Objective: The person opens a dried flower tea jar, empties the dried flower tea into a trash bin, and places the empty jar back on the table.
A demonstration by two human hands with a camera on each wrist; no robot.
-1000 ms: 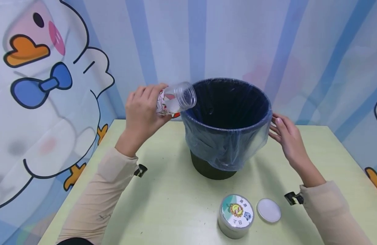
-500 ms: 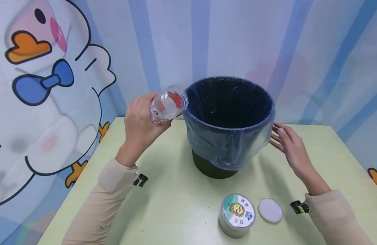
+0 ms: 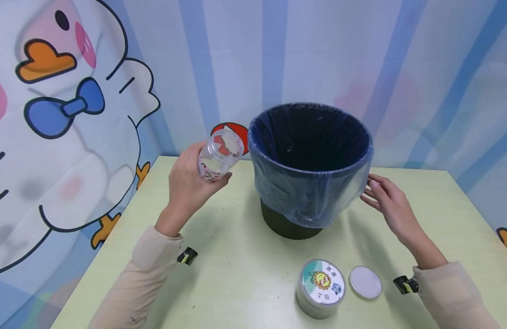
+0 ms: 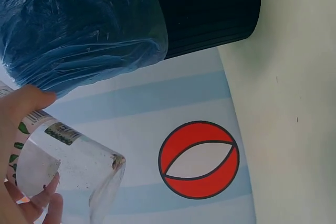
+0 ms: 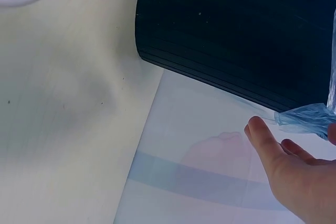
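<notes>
My left hand [image 3: 186,183] grips a clear plastic jar [image 3: 215,162] with a flowered label. The jar is tilted, lidless, its mouth pointing up and right, left of the bin. Bits of residue cling inside the jar [image 4: 79,174] in the left wrist view. A black trash bin [image 3: 290,226] stands upright, lined with a translucent blue bag [image 3: 304,201] folded over its rim. My right hand [image 3: 391,201] is at the bin's right side, fingers extended by the bag; whether they touch it I cannot tell. In the right wrist view its fingers [image 5: 265,142] are mostly straight.
A round lidded container [image 3: 321,288] with a sunflower picture stands near the table's front. Beside it lies a round white lid [image 3: 365,282]. The pale table [image 3: 237,283] ends at a cartoon-printed backdrop [image 3: 237,59].
My left hand has drawn the jar left and down, away from the bin rim, and turned its mouth more upward. My right hand has lowered slightly along the bin's side.
</notes>
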